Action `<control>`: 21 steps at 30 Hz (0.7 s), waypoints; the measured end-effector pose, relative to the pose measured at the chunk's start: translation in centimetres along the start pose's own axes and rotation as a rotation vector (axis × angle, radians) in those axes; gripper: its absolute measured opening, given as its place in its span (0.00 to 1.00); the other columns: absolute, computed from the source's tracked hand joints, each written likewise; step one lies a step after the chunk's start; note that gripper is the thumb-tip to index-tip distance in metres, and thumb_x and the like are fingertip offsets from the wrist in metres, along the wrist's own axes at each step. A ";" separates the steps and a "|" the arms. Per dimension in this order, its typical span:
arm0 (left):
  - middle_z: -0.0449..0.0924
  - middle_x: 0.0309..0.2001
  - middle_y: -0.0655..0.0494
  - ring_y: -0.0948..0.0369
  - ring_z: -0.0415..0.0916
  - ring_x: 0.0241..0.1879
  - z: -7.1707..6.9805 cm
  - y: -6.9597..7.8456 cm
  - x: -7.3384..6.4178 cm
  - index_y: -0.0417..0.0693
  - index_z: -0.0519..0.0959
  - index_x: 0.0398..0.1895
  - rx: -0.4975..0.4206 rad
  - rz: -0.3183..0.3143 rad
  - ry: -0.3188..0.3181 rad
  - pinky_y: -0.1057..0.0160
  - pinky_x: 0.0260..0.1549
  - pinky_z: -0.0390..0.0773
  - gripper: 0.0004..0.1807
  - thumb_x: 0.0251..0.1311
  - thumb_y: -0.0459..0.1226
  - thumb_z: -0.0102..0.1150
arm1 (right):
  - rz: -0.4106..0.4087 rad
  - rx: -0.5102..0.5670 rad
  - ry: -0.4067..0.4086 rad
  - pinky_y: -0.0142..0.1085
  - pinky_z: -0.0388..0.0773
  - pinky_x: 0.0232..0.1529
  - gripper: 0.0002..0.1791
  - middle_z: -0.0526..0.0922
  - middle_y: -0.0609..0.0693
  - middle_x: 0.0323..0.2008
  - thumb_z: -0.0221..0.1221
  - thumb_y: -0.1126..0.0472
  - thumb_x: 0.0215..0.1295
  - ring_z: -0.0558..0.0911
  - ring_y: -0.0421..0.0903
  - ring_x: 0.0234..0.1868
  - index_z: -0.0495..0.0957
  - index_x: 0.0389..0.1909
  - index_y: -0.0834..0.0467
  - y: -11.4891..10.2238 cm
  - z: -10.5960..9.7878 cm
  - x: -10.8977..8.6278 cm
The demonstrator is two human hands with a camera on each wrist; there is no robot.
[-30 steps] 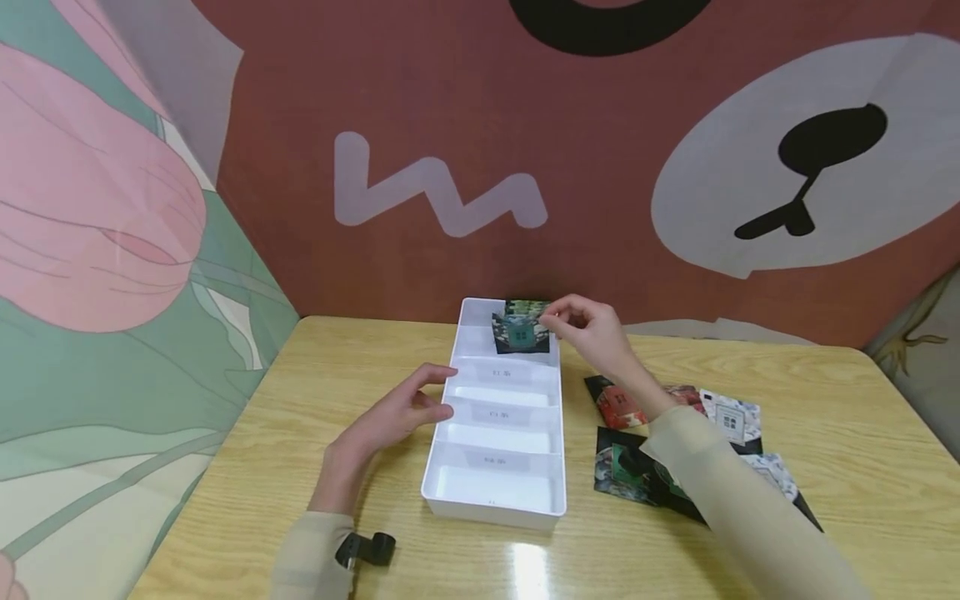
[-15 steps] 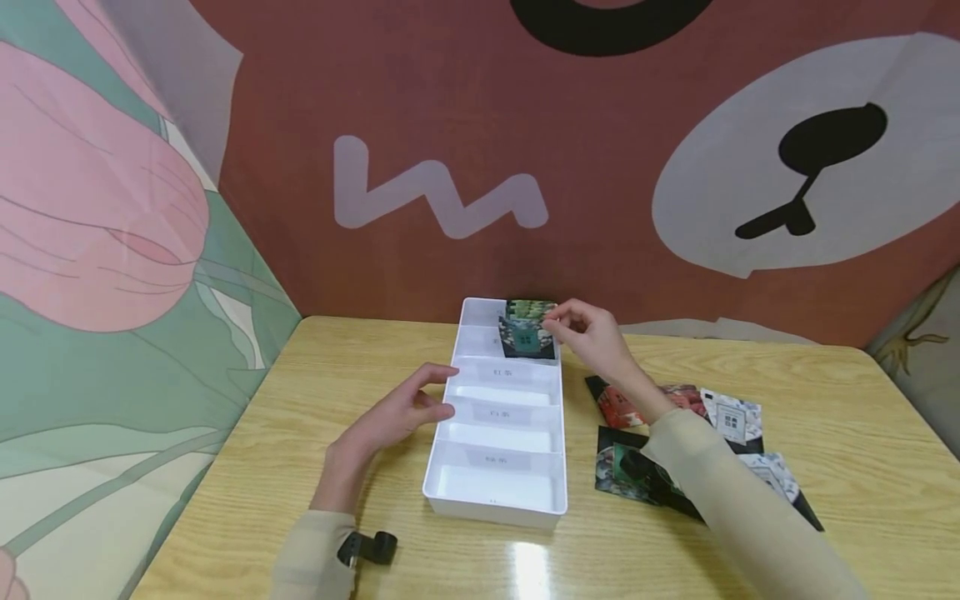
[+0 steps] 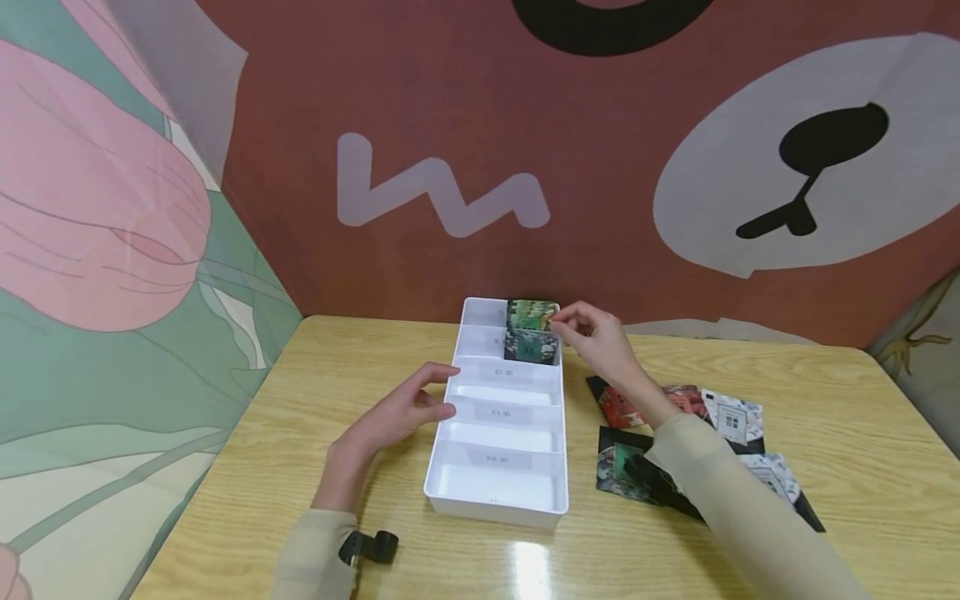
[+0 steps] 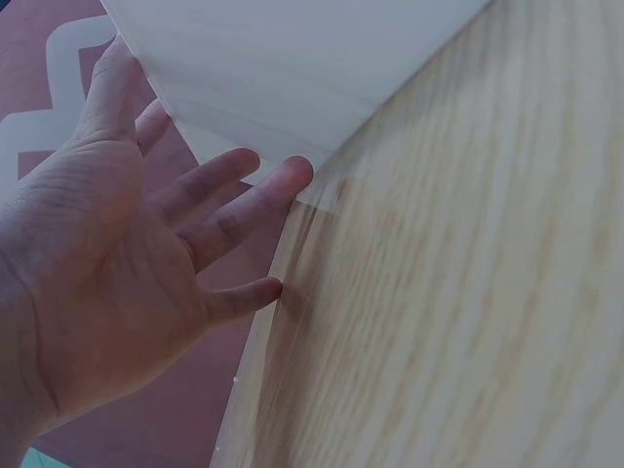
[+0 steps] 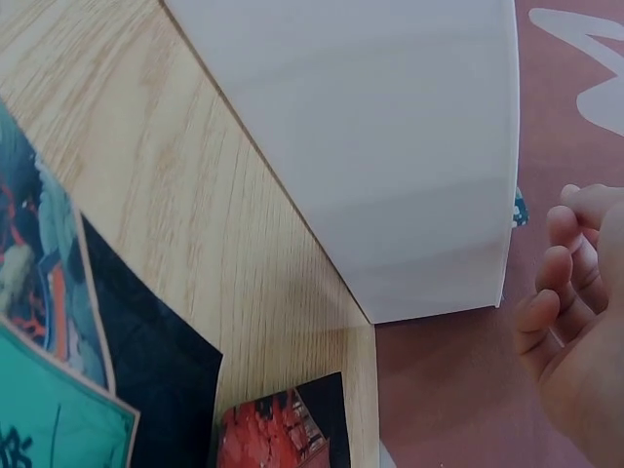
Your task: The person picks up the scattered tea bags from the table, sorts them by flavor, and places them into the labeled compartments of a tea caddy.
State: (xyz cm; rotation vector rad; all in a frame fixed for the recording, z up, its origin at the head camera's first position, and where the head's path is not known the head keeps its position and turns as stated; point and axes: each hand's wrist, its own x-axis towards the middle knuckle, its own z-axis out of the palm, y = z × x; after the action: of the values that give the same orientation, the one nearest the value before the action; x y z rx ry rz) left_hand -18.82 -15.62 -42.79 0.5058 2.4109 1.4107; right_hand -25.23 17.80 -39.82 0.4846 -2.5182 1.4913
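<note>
A white divided tray stands lengthwise on the table. My left hand, fingers relaxed and spread, rests against its left side; the left wrist view shows the fingertips at the tray's wall. A dark printed packet with a teal label leans in the second compartment from the back. Behind it, in the rearmost compartment, is a green printed packet. My right hand hovers at the tray's back right edge, fingers loosely curled. In the right wrist view, a gap separates its fingertips from the teal packet corner above the rim.
Red packets, a white-and-black packet and a green-labelled packet lie right of the tray, partly under the right forearm. Behind the wooden table rises a red patterned wall.
The dark teal-labelled packet has moved down and slightly right into the second compartment, and my right fingers have come off it. My left hand stays at the tray's side.
</note>
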 end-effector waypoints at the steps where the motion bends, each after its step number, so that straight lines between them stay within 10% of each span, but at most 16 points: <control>1: 0.67 0.68 0.57 0.56 0.75 0.47 0.0 0.0 0.0 0.60 0.66 0.70 -0.001 -0.002 0.000 0.56 0.50 0.73 0.32 0.64 0.49 0.64 | 0.000 -0.004 -0.001 0.35 0.67 0.27 0.15 0.81 0.57 0.28 0.61 0.48 0.69 0.72 0.48 0.26 0.82 0.46 0.55 0.0 0.0 0.0; 21: 0.67 0.68 0.56 0.56 0.76 0.47 0.0 -0.1 0.0 0.61 0.66 0.69 -0.006 0.002 -0.006 0.56 0.49 0.73 0.31 0.64 0.48 0.64 | 0.036 -0.033 -0.034 0.35 0.67 0.26 0.15 0.81 0.55 0.28 0.61 0.47 0.69 0.73 0.47 0.26 0.81 0.45 0.55 0.5 -0.8 -0.3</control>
State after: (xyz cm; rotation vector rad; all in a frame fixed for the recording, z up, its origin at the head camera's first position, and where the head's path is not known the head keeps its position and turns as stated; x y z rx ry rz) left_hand -18.87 -15.67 -42.86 0.5099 2.4015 1.4148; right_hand -25.19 18.78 -39.98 0.4653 -2.5871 1.4631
